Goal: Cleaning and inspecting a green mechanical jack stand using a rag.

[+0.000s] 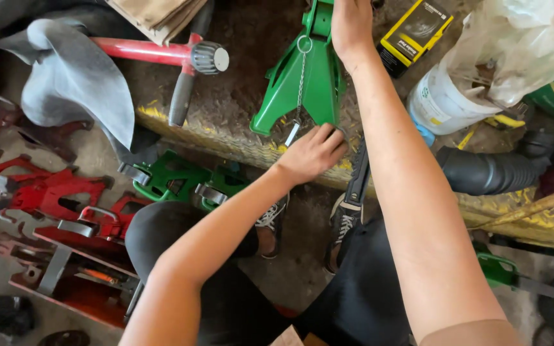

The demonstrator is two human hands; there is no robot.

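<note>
Green jack stand standing upright on a bumpy yellow-edged metal step, near the top middle of the view. Thin chain hanging down the front of the stand, with a small metal pin at its low end.

Left hand down at the bottom of the stand, fingers curled and pressed against its right foot, just beside the pin. Cannot tell if anything is pinched inside the fingers.

Right hand up at the top of the stand, touching its upper right side. Fingers cut off by the edge of the view, so cannot tell if wrapped around the top or just resting there.

Left of the stand: a red bar with a grey knob and a grey cloth. Below the stand, off the step: more green stands lying on their sides, and red stands farther left. Right of the stand: a yellow and black box, a white tub under a clear plastic bag, and a black ribbed hose. Two sneakers on the floor below the stand.
</note>
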